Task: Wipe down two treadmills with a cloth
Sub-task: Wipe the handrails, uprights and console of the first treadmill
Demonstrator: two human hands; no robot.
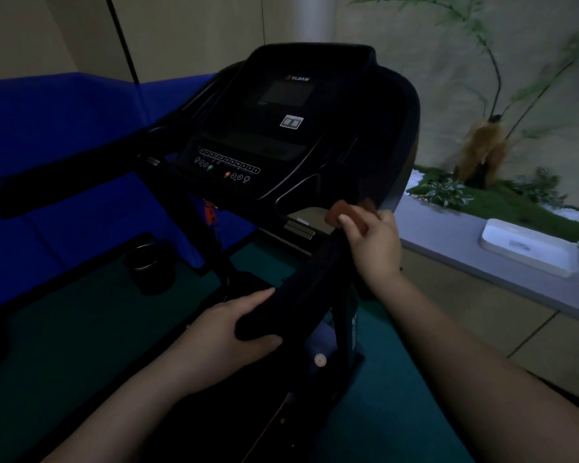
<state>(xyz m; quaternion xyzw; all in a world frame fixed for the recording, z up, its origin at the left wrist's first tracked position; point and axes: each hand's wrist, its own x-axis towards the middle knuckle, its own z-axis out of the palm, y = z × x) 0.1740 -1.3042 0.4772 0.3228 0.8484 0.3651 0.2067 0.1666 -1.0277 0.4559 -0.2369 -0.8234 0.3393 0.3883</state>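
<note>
On the dim treadmill point(291, 135) handrail, cloth point(346, 213) half hidden under right hand point(375, 242).

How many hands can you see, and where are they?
2. The left hand grips the near end of the treadmill's right handrail. The right hand holds a reddish cloth farther up that rail.

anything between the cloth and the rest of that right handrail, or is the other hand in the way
Yes. The right hand holds the cloth at the handrail's upper end, and the left hand grips the near end of that same rail, in the cloth's path.
</note>
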